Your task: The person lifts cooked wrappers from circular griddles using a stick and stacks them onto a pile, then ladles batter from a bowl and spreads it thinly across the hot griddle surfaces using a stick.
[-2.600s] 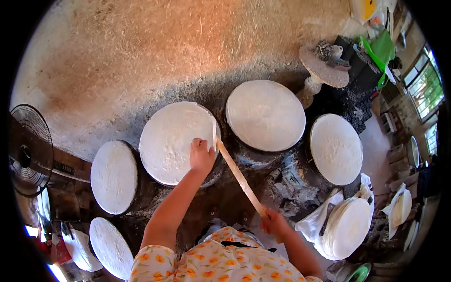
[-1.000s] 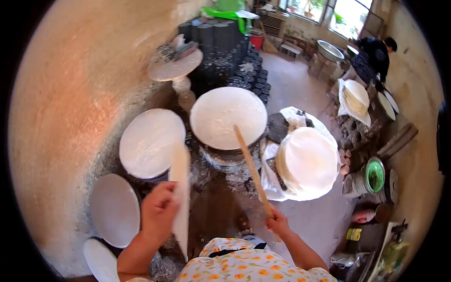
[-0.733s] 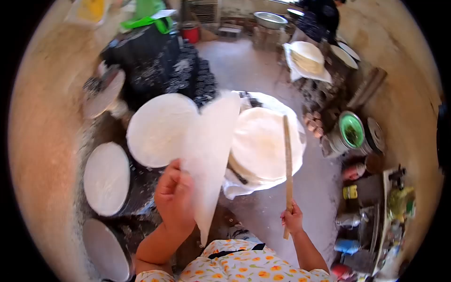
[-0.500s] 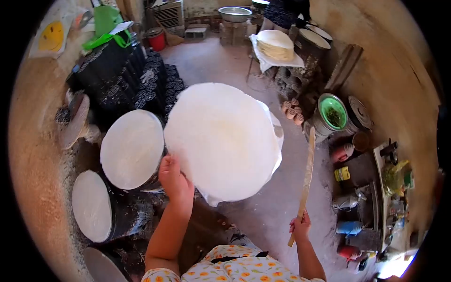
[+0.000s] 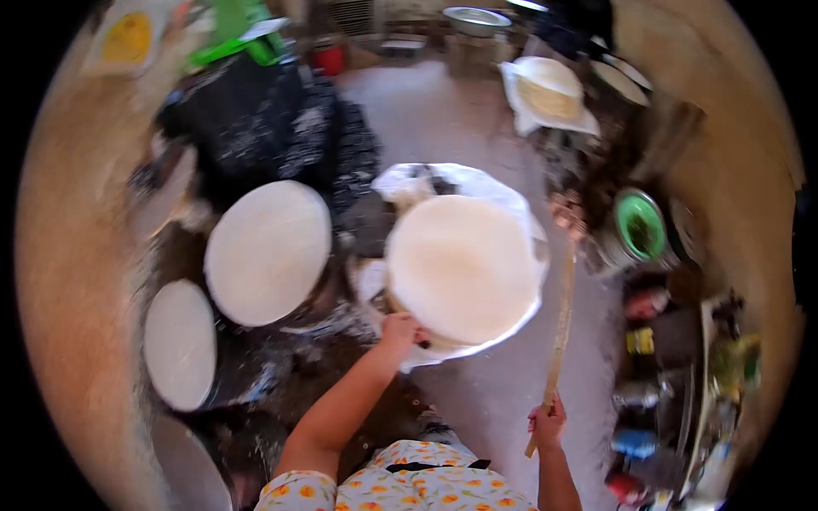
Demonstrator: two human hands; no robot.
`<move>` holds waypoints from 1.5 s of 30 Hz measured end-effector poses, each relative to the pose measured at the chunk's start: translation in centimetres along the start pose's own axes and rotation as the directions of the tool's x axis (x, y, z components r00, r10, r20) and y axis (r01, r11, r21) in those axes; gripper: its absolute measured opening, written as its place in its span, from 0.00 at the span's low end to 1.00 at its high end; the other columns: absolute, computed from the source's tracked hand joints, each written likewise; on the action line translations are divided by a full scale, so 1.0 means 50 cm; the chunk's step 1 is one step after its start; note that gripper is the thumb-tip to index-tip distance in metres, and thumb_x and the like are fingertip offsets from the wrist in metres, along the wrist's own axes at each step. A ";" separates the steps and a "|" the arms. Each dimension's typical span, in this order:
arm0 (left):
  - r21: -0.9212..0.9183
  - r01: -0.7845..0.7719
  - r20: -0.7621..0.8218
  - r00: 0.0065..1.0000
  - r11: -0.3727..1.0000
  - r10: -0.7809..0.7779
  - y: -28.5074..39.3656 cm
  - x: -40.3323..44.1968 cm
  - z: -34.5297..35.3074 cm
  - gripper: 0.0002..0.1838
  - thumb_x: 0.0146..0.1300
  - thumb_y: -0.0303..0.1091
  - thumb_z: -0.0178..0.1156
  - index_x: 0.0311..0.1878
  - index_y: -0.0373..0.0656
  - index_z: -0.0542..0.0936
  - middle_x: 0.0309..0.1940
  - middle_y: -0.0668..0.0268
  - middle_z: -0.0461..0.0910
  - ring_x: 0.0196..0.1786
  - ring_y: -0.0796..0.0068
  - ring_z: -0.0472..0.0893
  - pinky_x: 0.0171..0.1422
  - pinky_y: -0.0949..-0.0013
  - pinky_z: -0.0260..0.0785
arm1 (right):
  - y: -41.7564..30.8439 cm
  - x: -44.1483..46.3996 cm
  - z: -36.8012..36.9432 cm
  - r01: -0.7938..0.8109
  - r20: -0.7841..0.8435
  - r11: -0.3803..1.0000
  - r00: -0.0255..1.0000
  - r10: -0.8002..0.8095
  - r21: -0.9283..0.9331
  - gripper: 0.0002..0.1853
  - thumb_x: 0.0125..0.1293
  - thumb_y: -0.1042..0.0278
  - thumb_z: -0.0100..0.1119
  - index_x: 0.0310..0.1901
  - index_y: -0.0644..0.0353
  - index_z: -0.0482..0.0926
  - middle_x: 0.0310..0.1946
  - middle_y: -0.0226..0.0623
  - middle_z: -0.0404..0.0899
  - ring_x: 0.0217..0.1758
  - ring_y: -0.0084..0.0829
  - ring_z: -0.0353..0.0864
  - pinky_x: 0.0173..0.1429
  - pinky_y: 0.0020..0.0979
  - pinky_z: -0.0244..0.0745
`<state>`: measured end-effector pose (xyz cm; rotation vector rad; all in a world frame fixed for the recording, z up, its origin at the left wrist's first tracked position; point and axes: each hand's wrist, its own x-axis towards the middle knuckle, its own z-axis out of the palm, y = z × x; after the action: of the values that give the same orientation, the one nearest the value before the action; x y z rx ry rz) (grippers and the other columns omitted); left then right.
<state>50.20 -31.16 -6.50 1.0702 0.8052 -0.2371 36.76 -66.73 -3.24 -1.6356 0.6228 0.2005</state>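
My right hand (image 5: 548,421) is closed around the lower end of a long, flat wooden stick (image 5: 561,328), which points away from me, nearly upright in the view. A round, pale flatbread sheet (image 5: 464,268) lies on a white cloth (image 5: 503,192) in front of me, with more layers seeming to show under its near edge. At its near left edge is my left hand (image 5: 400,329), its fingers curled. A small dark spot shows by those fingers; what they hold is blurred. Left of the sheet stands a drum with a round white top (image 5: 269,254).
Another white-topped drum (image 5: 181,345) stands farther left. Black coal briquettes (image 5: 247,111) are piled behind. A flatbread stack (image 5: 550,89) sits at the back right near a person in dark clothes (image 5: 575,25). A green basin (image 5: 639,224) and a cluttered shelf line the right side.
The large sheet, which looked nearer and wider, now lies lower on the cloth, exposing the cloth's far side. My left hand has moved right. The view has shifted; my right hand keeps the stick.
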 end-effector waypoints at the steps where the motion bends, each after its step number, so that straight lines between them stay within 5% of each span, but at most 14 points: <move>1: 0.047 0.068 0.093 0.993 0.997 -0.072 0.006 -0.020 -0.016 0.05 0.59 0.27 0.57 0.35 0.35 0.77 0.29 0.62 0.77 0.29 0.67 0.78 0.35 0.65 0.78 | -0.018 0.017 0.020 0.004 0.078 1.000 0.997 -0.003 -0.016 0.33 0.58 0.85 0.44 0.67 0.53 0.60 0.19 0.32 0.72 0.12 0.21 0.68 0.15 0.22 0.66; 5: 0.137 -0.047 -0.030 0.998 0.989 0.052 -0.004 -0.118 -0.088 0.06 0.61 0.29 0.57 0.36 0.35 0.78 0.31 0.62 0.78 0.32 0.71 0.79 0.38 0.67 0.78 | -0.091 0.079 0.118 0.161 0.338 0.974 0.936 -0.099 -0.160 0.31 0.56 0.84 0.47 0.64 0.57 0.66 0.27 0.30 0.74 0.24 0.20 0.72 0.26 0.21 0.71; 9: -0.023 -0.013 -0.188 0.982 1.000 0.009 -0.052 -0.282 -0.208 0.08 0.63 0.29 0.55 0.39 0.34 0.78 0.37 0.60 0.78 0.41 0.70 0.79 0.43 0.65 0.78 | -0.175 0.113 0.305 0.892 0.730 0.419 0.399 -0.555 -0.170 0.29 0.51 0.84 0.51 0.57 0.49 0.76 0.31 0.42 0.75 0.31 0.37 0.76 0.40 0.32 0.73; 14: -0.370 -0.080 -0.549 0.822 0.926 -0.148 -0.228 -0.517 -0.350 0.07 0.60 0.26 0.58 0.40 0.34 0.79 0.36 0.58 0.78 0.39 0.68 0.80 0.42 0.63 0.79 | -0.251 0.065 0.553 0.986 0.902 0.162 0.110 -0.417 -0.045 0.32 0.50 0.84 0.51 0.58 0.46 0.75 0.25 0.41 0.71 0.29 0.40 0.75 0.36 0.34 0.73; 21: -0.630 -0.455 -0.774 0.433 0.629 -0.462 -0.562 -0.799 -0.301 0.16 0.59 0.20 0.54 0.51 0.34 0.72 0.33 0.53 0.78 0.30 0.59 0.81 0.36 0.58 0.80 | -0.178 -0.084 0.759 0.909 0.912 0.237 -0.261 -0.316 0.343 0.33 0.49 0.82 0.52 0.60 0.44 0.72 0.32 0.44 0.76 0.33 0.45 0.75 0.37 0.41 0.72; 23: -0.652 -0.649 -0.694 0.305 0.391 -0.652 -0.692 -0.824 -0.252 0.19 0.57 0.17 0.52 0.53 0.35 0.70 0.31 0.51 0.78 0.26 0.57 0.81 0.31 0.56 0.79 | -0.169 -0.155 0.774 0.853 0.844 0.144 -0.446 -0.298 0.502 0.32 0.48 0.83 0.50 0.59 0.52 0.73 0.33 0.45 0.77 0.33 0.43 0.76 0.38 0.40 0.72; 24: -0.616 -0.775 -0.656 0.405 0.142 -0.637 -0.818 -0.825 -0.234 0.16 0.58 0.17 0.49 0.51 0.36 0.70 0.31 0.50 0.77 0.26 0.57 0.81 0.28 0.54 0.78 | -0.165 -0.197 0.772 0.883 0.926 0.284 -0.341 -0.160 0.374 0.32 0.48 0.85 0.48 0.59 0.55 0.73 0.39 0.44 0.79 0.38 0.40 0.78 0.42 0.37 0.73; 25: -0.552 -0.831 -0.629 0.355 0.075 -0.691 -0.859 -0.836 -0.190 0.16 0.58 0.17 0.49 0.51 0.36 0.70 0.31 0.50 0.77 0.26 0.57 0.81 0.28 0.54 0.78 | -0.139 -0.229 0.770 0.901 0.971 0.379 -0.236 0.019 0.212 0.32 0.48 0.87 0.46 0.59 0.58 0.73 0.46 0.43 0.80 0.43 0.36 0.80 0.47 0.35 0.73; 27: -0.516 -0.850 -0.499 0.193 0.110 -0.845 -0.886 -0.843 -0.122 0.13 0.61 0.20 0.46 0.48 0.37 0.70 0.30 0.50 0.77 0.24 0.57 0.80 0.27 0.56 0.78 | -0.053 -0.243 0.772 0.777 0.854 0.355 -0.478 -0.204 0.519 0.32 0.49 0.89 0.42 0.60 0.62 0.72 0.53 0.43 0.78 0.55 0.32 0.77 0.56 0.28 0.70; 31: -0.403 -0.894 -0.318 0.336 -0.194 -0.886 -1.073 -0.846 0.000 0.04 0.65 0.25 0.47 0.36 0.37 0.71 0.29 0.51 0.76 0.26 0.57 0.79 0.31 0.59 0.77 | 0.049 -0.372 0.735 0.723 0.821 0.424 -0.562 -0.099 0.546 0.31 0.49 0.90 0.43 0.58 0.63 0.73 0.54 0.46 0.77 0.56 0.34 0.78 0.51 0.25 0.71; 33: -0.053 -0.861 -0.039 0.508 -0.506 -0.860 -1.105 -0.885 0.040 0.05 0.66 0.26 0.46 0.38 0.36 0.70 0.30 0.51 0.76 0.26 0.56 0.79 0.30 0.61 0.76 | 0.093 -0.458 0.701 0.719 0.801 0.414 -0.597 -0.044 0.559 0.32 0.49 0.90 0.43 0.59 0.62 0.73 0.53 0.45 0.77 0.55 0.34 0.78 0.51 0.25 0.71; 35: 0.027 -0.874 -0.022 0.485 -0.486 -0.874 -1.166 -0.881 0.063 0.07 0.66 0.28 0.45 0.43 0.36 0.69 0.30 0.50 0.76 0.27 0.57 0.79 0.31 0.62 0.77 | 0.127 -0.541 0.666 0.662 0.731 0.434 -0.682 0.009 0.611 0.32 0.49 0.89 0.44 0.59 0.60 0.73 0.53 0.43 0.78 0.53 0.34 0.79 0.50 0.25 0.71; 39: 0.289 -0.761 -0.516 0.387 -0.580 -0.764 -1.206 -0.968 0.011 0.23 0.70 0.44 0.43 0.56 0.30 0.61 0.49 0.40 0.73 0.49 0.47 0.78 0.45 0.57 0.79 | 0.198 -0.735 0.560 0.440 0.453 0.354 -0.890 0.049 0.825 0.30 0.49 0.86 0.48 0.56 0.57 0.76 0.45 0.43 0.81 0.45 0.37 0.81 0.46 0.31 0.75; 45: 0.405 -0.580 -0.699 0.302 -0.707 -0.648 -1.227 -1.089 -0.195 0.47 0.67 0.52 0.50 0.68 0.29 0.33 0.65 0.38 0.52 0.65 0.37 0.62 0.60 0.37 0.67 | 0.294 -0.908 0.427 0.307 0.222 0.404 -0.944 0.242 0.862 0.32 0.50 0.82 0.51 0.59 0.45 0.75 0.34 0.42 0.78 0.34 0.42 0.78 0.39 0.36 0.74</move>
<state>-25.50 -63.45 -13.53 1.6785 -0.5660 -3.2525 -3.83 -34.21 1.81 -0.5519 -2.5813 0.8935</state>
